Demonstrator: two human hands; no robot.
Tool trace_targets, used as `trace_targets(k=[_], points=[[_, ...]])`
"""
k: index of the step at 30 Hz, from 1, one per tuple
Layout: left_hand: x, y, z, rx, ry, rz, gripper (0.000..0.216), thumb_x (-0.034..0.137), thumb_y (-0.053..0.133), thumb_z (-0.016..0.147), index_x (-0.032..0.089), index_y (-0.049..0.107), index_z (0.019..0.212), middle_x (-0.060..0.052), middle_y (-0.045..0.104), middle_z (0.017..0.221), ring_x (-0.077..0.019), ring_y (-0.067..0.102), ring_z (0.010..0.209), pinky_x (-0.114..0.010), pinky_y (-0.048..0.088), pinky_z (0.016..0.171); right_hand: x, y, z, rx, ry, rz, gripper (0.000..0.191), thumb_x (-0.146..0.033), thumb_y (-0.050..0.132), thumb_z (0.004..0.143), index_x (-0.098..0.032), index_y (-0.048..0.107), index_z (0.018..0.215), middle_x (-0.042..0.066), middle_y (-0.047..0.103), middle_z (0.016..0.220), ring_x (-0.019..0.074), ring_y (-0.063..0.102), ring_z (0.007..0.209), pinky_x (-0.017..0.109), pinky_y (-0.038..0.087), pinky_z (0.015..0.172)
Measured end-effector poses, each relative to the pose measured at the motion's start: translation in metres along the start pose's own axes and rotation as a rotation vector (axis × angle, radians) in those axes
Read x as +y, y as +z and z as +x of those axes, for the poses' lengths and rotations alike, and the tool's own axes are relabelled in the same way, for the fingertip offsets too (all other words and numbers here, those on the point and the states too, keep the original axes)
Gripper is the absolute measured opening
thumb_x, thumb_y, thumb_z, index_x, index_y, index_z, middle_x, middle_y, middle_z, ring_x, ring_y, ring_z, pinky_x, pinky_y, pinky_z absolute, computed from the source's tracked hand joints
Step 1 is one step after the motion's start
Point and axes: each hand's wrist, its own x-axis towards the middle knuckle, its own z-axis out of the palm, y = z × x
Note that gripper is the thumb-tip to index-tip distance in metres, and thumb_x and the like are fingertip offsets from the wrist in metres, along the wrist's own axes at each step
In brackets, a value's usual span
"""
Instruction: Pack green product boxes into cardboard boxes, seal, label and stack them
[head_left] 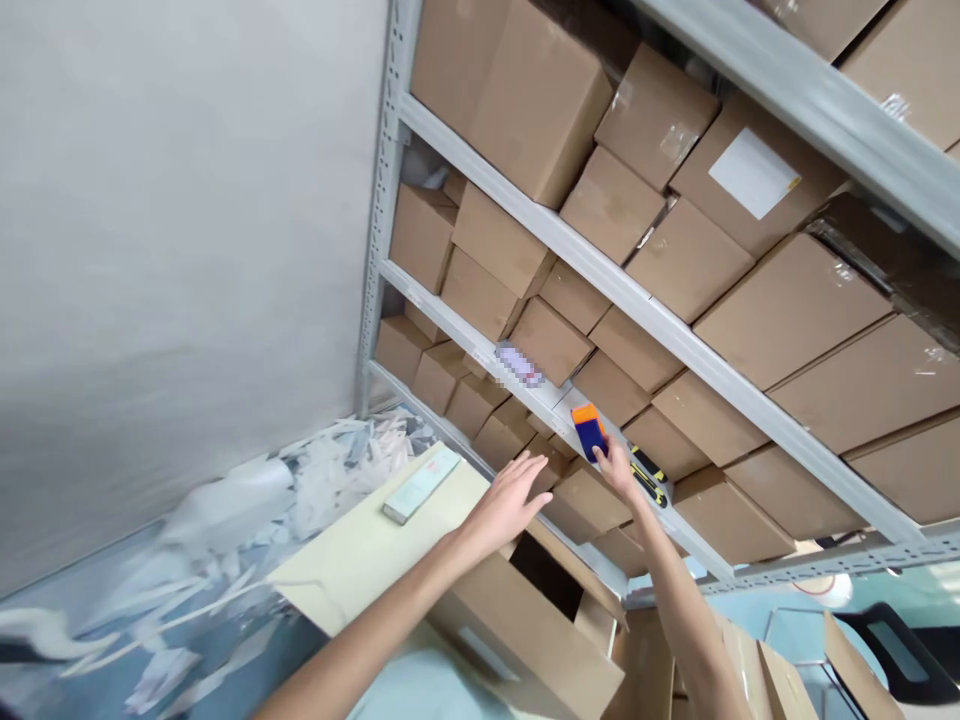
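Note:
My right hand (616, 470) grips a small blue-and-orange pack (589, 432) at the edge of a shelf, thumb across its lower end. Just right of that hand, two yellow-and-black utility knives (648, 476) lie on the same shelf ledge. My left hand (506, 502) is empty, its fingers stretched out above an opened cardboard box (525, 625). To the left of it, a pale green flat box (421, 484) rests on a cream-coloured surface (352, 555).
Grey metal shelving (555, 232) packed with cardboard boxes (544, 100) fills the right side. A bare wall (187, 220) stands on the left. Scraps of white paper and wrapping (225, 520) litter the floor. A black chair (896, 650) is at lower right.

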Motion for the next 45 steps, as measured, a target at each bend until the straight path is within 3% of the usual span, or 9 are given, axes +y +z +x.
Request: trace_targets(k=[3, 7, 13, 17, 25, 30, 34, 41, 45], points=[[0.016, -0.004, -0.028, 0.13, -0.012, -0.176, 0.036, 0.041, 0.06, 0.108, 0.023, 0.075, 0.136, -0.011, 0.08, 0.136, -0.0279, 0.078, 0.125, -0.043, 0.063, 0.111, -0.002, 0.003, -0.066, 0.015, -0.07, 0.303, 0.046, -0.051, 0.051, 0.112, -0.016, 0.066, 0.137, 0.018, 0.08, 0.136, 0.0301, 0.078, 0.122, 0.042, 0.063, 0.104], [0.05, 0.002, -0.039, 0.196, 0.033, -0.304, 0.019, 0.031, 0.064, 0.107, 0.023, 0.078, 0.117, -0.006, 0.083, 0.113, -0.0195, 0.081, 0.096, -0.032, 0.067, 0.092, -0.033, 0.007, -0.154, 0.088, -0.118, 0.908, 0.047, -0.059, 0.069, 0.105, -0.02, 0.069, 0.129, 0.015, 0.08, 0.13, 0.0297, 0.076, 0.121, 0.046, 0.061, 0.111], [0.089, -0.008, -0.049, 0.272, 0.143, -0.34, 0.009, 0.022, 0.072, 0.104, 0.021, 0.079, 0.109, -0.005, 0.082, 0.104, -0.0164, 0.08, 0.088, -0.026, 0.066, 0.085, -0.081, -0.004, -0.222, 0.289, -0.057, 0.923, 0.04, -0.055, 0.071, 0.107, -0.021, 0.067, 0.127, 0.011, 0.08, 0.118, 0.0234, 0.076, 0.108, 0.038, 0.062, 0.102], [0.116, -0.03, -0.066, 0.245, 0.254, -0.364, 0.011, 0.02, 0.07, 0.106, 0.022, 0.08, 0.11, -0.005, 0.083, 0.102, -0.0172, 0.081, 0.092, -0.026, 0.067, 0.09, -0.092, -0.03, -0.255, 0.294, -0.057, 0.917, 0.033, -0.051, 0.072, 0.108, -0.023, 0.072, 0.126, 0.01, 0.081, 0.116, 0.0234, 0.078, 0.106, 0.036, 0.065, 0.097], [0.105, -0.055, -0.076, 0.069, 0.234, -0.351, 0.018, 0.022, 0.063, 0.109, 0.024, 0.081, 0.113, -0.006, 0.084, 0.112, -0.0194, 0.082, 0.103, -0.027, 0.067, 0.094, -0.096, -0.022, -0.246, 0.103, -0.131, 0.896, 0.044, -0.063, 0.078, 0.1, -0.021, 0.084, 0.11, 0.008, 0.085, 0.097, 0.0279, 0.081, 0.089, 0.041, 0.07, 0.088], [0.099, -0.104, -0.067, 0.159, 0.117, -0.351, 0.029, 0.04, 0.066, 0.109, 0.024, 0.077, 0.13, -0.008, 0.079, 0.118, -0.022, 0.077, 0.105, -0.033, 0.067, 0.094, -0.095, -0.023, -0.25, -0.048, -0.198, 0.728, 0.038, -0.056, 0.076, 0.104, -0.022, 0.082, 0.121, 0.007, 0.085, 0.108, 0.0251, 0.079, 0.092, 0.036, 0.067, 0.087], [0.107, -0.13, -0.056, 0.063, 0.115, -0.282, 0.043, 0.054, 0.07, 0.105, 0.028, 0.076, 0.138, -0.008, 0.074, 0.13, -0.0254, 0.072, 0.114, -0.039, 0.065, 0.102, -0.095, -0.04, -0.254, -0.042, -0.325, 0.502, 0.024, -0.047, 0.074, 0.106, -0.024, 0.078, 0.108, 0.007, 0.083, 0.102, 0.0248, 0.076, 0.092, 0.038, 0.065, 0.089], [0.108, -0.128, -0.053, -0.097, 0.187, -0.274, 0.027, 0.048, 0.065, 0.109, 0.028, 0.081, 0.116, -0.007, 0.078, 0.109, -0.0257, 0.071, 0.108, -0.043, 0.064, 0.099, -0.085, -0.052, -0.257, -0.056, -0.501, 0.337, 0.009, -0.029, 0.071, 0.104, -0.027, 0.064, 0.098, 0.008, 0.078, 0.101, 0.026, 0.072, 0.093, 0.041, 0.062, 0.088], [0.108, -0.125, -0.058, -0.085, 0.238, -0.264, 0.024, 0.042, 0.063, 0.111, 0.027, 0.08, 0.102, -0.006, 0.078, 0.099, -0.0251, 0.072, 0.101, -0.042, 0.064, 0.093, -0.081, -0.056, -0.261, -0.04, -0.572, 0.242, 0.01, -0.023, 0.065, 0.106, -0.028, 0.059, 0.099, 0.004, 0.071, 0.089, 0.0235, 0.064, 0.08, 0.038, 0.058, 0.081]])
